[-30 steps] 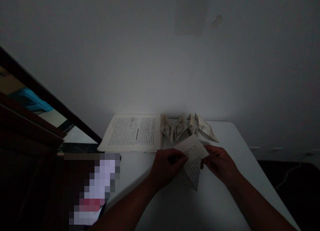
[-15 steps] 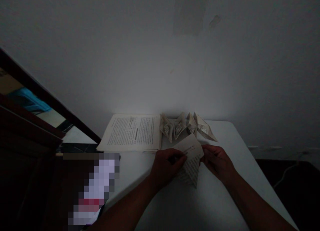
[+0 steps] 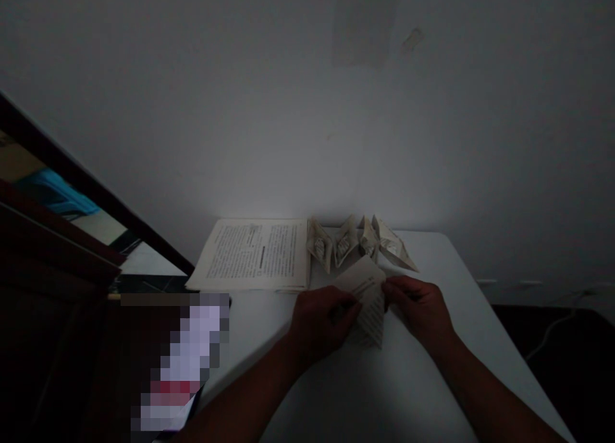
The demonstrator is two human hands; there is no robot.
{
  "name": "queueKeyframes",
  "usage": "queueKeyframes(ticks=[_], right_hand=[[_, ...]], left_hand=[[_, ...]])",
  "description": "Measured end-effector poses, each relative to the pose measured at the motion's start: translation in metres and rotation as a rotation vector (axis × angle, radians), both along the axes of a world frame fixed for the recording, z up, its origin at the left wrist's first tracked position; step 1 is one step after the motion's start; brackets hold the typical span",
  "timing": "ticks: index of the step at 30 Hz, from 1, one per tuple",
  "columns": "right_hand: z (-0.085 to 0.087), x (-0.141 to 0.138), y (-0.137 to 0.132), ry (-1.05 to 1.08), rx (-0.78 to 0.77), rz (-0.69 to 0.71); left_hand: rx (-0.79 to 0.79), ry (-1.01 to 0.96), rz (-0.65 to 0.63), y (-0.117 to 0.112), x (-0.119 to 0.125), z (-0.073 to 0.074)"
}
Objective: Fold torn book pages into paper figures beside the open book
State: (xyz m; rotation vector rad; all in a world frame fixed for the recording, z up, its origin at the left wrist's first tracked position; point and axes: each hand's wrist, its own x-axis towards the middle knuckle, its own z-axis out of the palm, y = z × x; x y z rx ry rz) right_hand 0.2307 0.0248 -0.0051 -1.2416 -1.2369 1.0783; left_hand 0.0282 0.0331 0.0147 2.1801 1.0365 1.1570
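Note:
A folded sheet of printed paper [image 3: 368, 299] is held between both hands just above a white table [image 3: 384, 392]. My left hand [image 3: 319, 321] pinches its left side, fingers curled closed. On the paper's right edge my right hand [image 3: 418, 305] grips with closed fingers. The sheet forms a narrow pointed shape with its tip toward me. Behind it, several finished folded paper figures [image 3: 360, 241] stand in a row by the wall.
An open book [image 3: 254, 254] with printed pages lies at the table's back left. A dark wooden frame [image 3: 86, 180] slants along the left. A blurred patch [image 3: 182, 360] covers the lower left. The wall [image 3: 307, 110] rises directly behind the table.
Both hands have drawn closer together, and the paper between them has become narrower and more tightly folded. The book and the paper figures have not moved.

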Motion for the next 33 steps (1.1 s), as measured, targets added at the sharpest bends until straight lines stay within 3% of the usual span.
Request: queueKeyframes(ticks=[3,5,8,11,14,20,33], right_hand=[[-0.003,0.003,0.001,0.009,-0.013,-0.021],[-0.005,0.004,0.001,0.024,-0.040,-0.001],[-0.007,0.000,-0.001,0.033,-0.085,0.065],[-0.007,-0.006,-0.004,0.044,-0.121,0.143],[-0.007,-0.011,-0.006,0.033,-0.129,0.188],[-0.007,-0.013,-0.007,0.013,-0.166,0.176],[-0.003,-0.011,-0.004,0.090,-0.259,0.258]], left_hand=[[0.118,-0.049,0.089,0.003,-0.005,0.007],[0.082,-0.079,0.153,0.006,-0.008,0.012],[-0.194,-0.051,0.105,0.009,-0.010,0.016],[-0.582,-0.056,-0.139,0.009,-0.008,0.014],[-0.793,-0.084,-0.267,0.007,-0.005,0.009],[-0.818,-0.161,-0.326,0.004,-0.002,-0.001],[-0.869,-0.201,-0.338,0.004,-0.001,-0.006]])
